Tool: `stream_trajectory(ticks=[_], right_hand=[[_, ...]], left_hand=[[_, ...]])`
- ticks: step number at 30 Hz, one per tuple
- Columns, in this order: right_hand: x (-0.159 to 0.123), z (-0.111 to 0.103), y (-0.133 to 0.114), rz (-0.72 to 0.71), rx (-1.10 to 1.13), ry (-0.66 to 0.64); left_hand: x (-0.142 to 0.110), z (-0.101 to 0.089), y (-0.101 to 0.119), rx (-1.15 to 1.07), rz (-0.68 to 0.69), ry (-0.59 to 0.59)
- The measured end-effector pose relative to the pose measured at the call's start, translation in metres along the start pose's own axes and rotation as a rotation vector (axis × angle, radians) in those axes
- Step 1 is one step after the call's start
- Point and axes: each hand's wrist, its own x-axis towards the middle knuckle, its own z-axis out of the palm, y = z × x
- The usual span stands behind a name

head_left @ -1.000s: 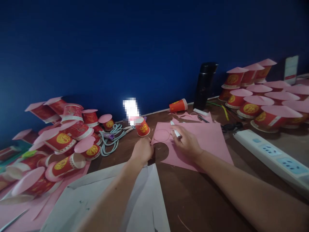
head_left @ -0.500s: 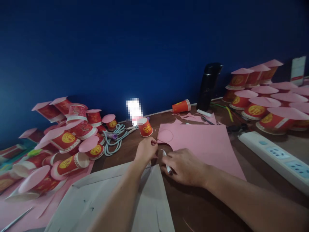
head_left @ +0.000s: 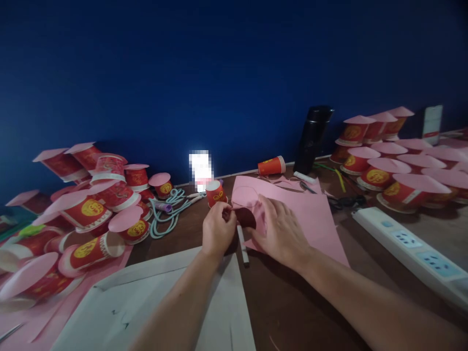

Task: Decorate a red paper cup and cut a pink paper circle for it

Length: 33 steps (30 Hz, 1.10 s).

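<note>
A pink paper sheet [head_left: 310,207] with a curved cut-out in its near left edge lies in front of me, its left part lifted a little. On its upper left corner a circle is drawn. My left hand [head_left: 218,229] is closed, pinching the sheet's left edge beside that circle. Spread over the sheet by the cut-out is my right hand [head_left: 283,236], fingers stretched and thumb apart. A white marker [head_left: 243,246] rests on the dark table between the hands. Just beyond my left hand stands an upside-down red paper cup [head_left: 215,193].
Red cups with pink paper discs [head_left: 91,207] pile up at left; more capped cups [head_left: 383,170] stand at right. A power strip [head_left: 413,248], black bottle [head_left: 313,139], stacked cups [head_left: 271,165], blue-grey cable [head_left: 161,226], scissors [head_left: 347,201] and a large pale sheet [head_left: 153,292] surround the hands.
My right hand has let go of the marker, which now lies on the table, and has spread over the pink sheet. My left hand now grips the sheet's edge, and the sheet has shifted and lifted slightly.
</note>
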Motion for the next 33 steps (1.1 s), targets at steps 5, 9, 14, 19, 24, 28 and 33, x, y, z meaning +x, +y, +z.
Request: stream_trajectory(ticks=[5,9,14,19,24,28,33], right_hand=[[0.006,0.004,0.017,0.033,-0.082,0.052],[0.012,-0.003,0.025,0.022,-0.083,0.135],[0.012,-0.014,0.026,-0.138,0.066,0.286],[0.01,-0.019,0.015,-0.386,0.176,0.234],[0.011,-0.022,0.009,-0.594,0.304,0.189],[0.008,-0.029,0.011,-0.551,0.245,0.315],[0.01,-0.023,0.02,-0.57,0.238,0.296]], left_hand=[[-0.014,0.002,0.016,-0.029,0.184,0.012],[-0.022,0.0,0.024,-0.14,0.316,-0.045],[-0.016,-0.003,0.021,-0.605,-0.11,-0.13],[-0.001,-0.006,0.016,-1.254,-0.354,-0.433],[0.003,-0.006,0.015,-1.354,-0.456,-0.496],[0.001,-0.004,0.024,-1.32,-0.419,-0.615],[0.0,-0.007,0.02,-1.33,-0.288,-0.45]])
